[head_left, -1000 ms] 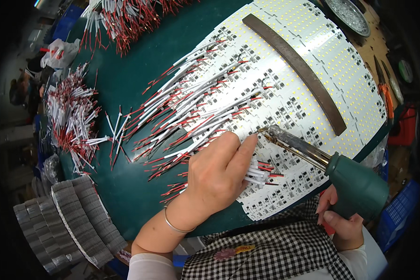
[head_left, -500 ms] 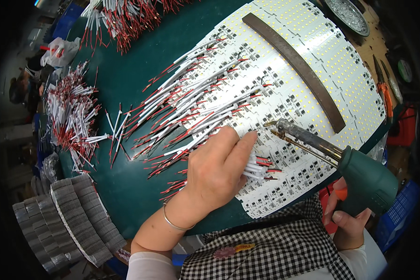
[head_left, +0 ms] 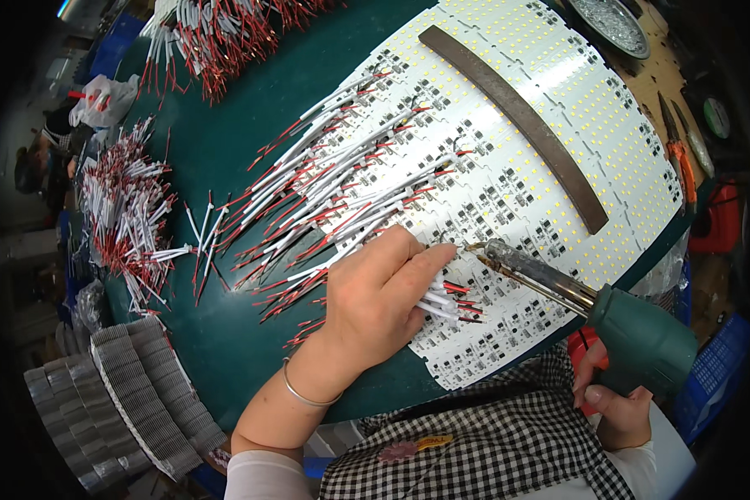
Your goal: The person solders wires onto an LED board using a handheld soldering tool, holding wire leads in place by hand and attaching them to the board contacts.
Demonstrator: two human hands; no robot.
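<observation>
Over the white LED circuit boards, my left hand is closed round a bundle of white-sleeved wires whose red and dark ends stick out to the right. Its thumb and forefinger pinch just above the board; what lies between their tips is hidden. My right hand grips a green soldering gun at the lower right. The gun's metal tip reaches the board close beside the left fingertips. Rows of white and red wires lie along the board's left edge, their ends on it.
A curved brown bar lies across the boards. Wire piles and stacked grey strips sit on the left of the green table. Orange-handled pliers and a metal dish are at the right.
The soldering gun has shifted left and its tip is nearer my left fingertips. My left hand has moved slightly left, still holding the wires. The view has shifted a little.
</observation>
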